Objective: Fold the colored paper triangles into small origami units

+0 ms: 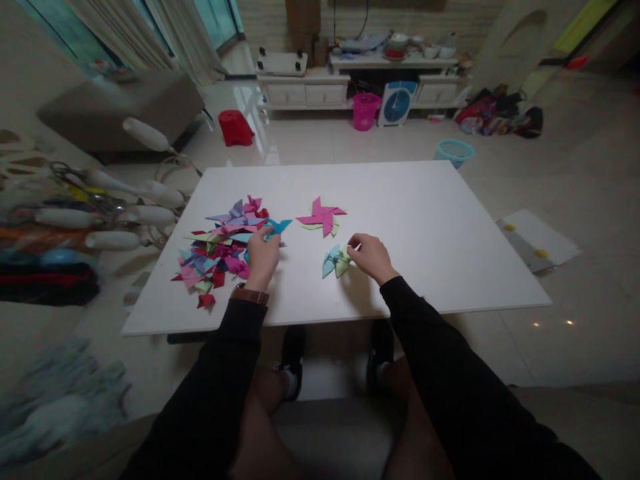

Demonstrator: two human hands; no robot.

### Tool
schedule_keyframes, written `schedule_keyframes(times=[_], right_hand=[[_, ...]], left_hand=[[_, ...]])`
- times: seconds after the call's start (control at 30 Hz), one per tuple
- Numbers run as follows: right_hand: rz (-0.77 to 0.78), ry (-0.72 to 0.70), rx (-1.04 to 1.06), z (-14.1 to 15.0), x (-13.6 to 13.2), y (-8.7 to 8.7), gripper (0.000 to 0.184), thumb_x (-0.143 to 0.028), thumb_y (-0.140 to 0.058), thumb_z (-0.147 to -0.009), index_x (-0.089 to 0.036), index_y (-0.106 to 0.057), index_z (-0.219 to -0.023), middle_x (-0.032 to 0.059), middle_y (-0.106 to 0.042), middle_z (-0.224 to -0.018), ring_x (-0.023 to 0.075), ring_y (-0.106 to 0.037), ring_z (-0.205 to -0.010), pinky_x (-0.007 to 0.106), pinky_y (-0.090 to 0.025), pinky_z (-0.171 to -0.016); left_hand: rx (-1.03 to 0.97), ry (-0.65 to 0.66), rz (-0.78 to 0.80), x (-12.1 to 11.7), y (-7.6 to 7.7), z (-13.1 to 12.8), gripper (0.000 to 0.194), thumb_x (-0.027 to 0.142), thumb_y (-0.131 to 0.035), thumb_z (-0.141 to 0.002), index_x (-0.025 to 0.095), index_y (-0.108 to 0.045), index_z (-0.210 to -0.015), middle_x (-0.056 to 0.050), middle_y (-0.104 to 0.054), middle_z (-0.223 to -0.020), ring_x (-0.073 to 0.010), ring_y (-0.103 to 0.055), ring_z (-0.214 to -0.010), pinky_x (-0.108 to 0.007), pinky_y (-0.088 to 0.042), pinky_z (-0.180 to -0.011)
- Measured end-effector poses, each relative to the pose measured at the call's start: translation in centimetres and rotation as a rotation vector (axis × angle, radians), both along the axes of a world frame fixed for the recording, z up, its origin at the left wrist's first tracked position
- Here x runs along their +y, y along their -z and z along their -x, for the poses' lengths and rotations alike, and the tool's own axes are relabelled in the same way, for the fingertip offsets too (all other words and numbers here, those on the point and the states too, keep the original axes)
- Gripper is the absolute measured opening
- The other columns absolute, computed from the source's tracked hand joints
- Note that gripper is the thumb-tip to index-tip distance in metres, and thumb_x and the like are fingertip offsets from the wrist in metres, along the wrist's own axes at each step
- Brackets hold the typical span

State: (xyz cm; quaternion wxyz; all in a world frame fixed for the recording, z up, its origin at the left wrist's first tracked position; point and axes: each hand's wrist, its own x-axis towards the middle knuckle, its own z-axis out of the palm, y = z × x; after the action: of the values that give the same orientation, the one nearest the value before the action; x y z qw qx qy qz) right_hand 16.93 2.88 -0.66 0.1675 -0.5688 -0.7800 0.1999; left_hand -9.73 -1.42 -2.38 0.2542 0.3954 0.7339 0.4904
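Observation:
My left hand (264, 259), with a brown strap on its wrist, is at the right edge of a pile of folded paper pieces (220, 233) in pink, purple, red, blue and green. Its fingertips are closed on a blue folded paper piece (280, 226). My right hand (371, 257) pinches the edge of a light green folded paper piece (343, 263). A light blue folded paper piece (330, 262) touches that one on its left. Farther back on the table lies a pink and light green paper pinwheel (323, 217), its blades spread flat.
The white table (425, 233) carries all the paper. Beyond it stand a red stool (235, 128), a pink bin (365, 112), a fan (397, 103) and a white cabinet (305, 93). A light blue basket (454, 152) is by the far right corner.

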Motion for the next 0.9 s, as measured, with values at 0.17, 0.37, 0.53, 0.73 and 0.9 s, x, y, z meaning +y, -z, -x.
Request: schedule_keyframes(times=[0.17, 0.37, 0.53, 0.73, 0.9], right_hand=[[-0.090, -0.058, 0.179, 0.6, 0.3, 0.7, 0.016, -0.023, -0.055, -0.088, -0.019, -0.070, -0.093, 0.0039, -0.071, -0.091, 0.0168, -0.061, -0.080, 0.028, -0.045, -0.077], [-0.208, -0.014, 0.407, 0.9, -0.3, -0.6, 0.027, -0.024, -0.048, -0.094, -0.019, -0.064, -0.114, 0.0056, -0.068, -0.098, 0.0169, -0.060, -0.082, 0.030, -0.049, -0.081], [-0.210, 0.046, 0.507, 1.1, -0.6, -1.2, 0.045, -0.022, -0.046, -0.094, -0.020, -0.052, -0.139, 0.0058, -0.067, -0.103, 0.0156, -0.060, -0.081, 0.028, -0.051, -0.075], [-0.060, -0.148, 0.411, 1.6, -0.4, 0.4, 0.012, -0.021, -0.058, -0.088, -0.018, -0.070, -0.088, 0.0038, -0.071, -0.090, 0.0145, -0.063, -0.079, 0.026, -0.051, -0.077], [-0.066, -0.212, 0.430, 1.9, -0.6, 0.7, 0.011, -0.020, -0.060, -0.087, -0.018, -0.071, -0.087, 0.0030, -0.072, -0.086, 0.0143, -0.065, -0.079, 0.026, -0.050, -0.076]], left_hand=[[-0.004, 0.149, -0.075, -0.3, -1.1, -2.6, 0.027, 0.031, -0.065, -0.075, 0.014, -0.076, -0.092, -0.007, -0.074, -0.085, -0.0148, -0.066, -0.060, -0.026, -0.051, -0.057], [0.072, 0.386, -0.073, -0.8, -1.2, -4.1, 0.015, 0.029, -0.069, -0.075, 0.016, -0.069, -0.081, -0.004, -0.072, -0.077, -0.0130, -0.062, -0.056, -0.025, -0.050, -0.054], [0.149, 0.484, -0.065, -1.4, -1.5, -4.8, 0.021, 0.027, -0.068, -0.079, 0.020, -0.063, -0.098, -0.002, -0.074, -0.084, -0.0136, -0.066, -0.063, -0.025, -0.050, -0.061], [0.294, 0.588, -0.062, -1.5, -1.8, -5.3, 0.013, 0.026, -0.065, -0.083, 0.019, -0.070, -0.093, -0.004, -0.076, -0.088, -0.0155, -0.066, -0.067, -0.028, -0.050, -0.069], [0.325, 0.612, -0.039, -1.5, -1.6, -5.6, 0.014, 0.026, -0.065, -0.084, 0.019, -0.073, -0.092, -0.004, -0.077, -0.088, -0.0161, -0.066, -0.068, -0.029, -0.050, -0.070]])
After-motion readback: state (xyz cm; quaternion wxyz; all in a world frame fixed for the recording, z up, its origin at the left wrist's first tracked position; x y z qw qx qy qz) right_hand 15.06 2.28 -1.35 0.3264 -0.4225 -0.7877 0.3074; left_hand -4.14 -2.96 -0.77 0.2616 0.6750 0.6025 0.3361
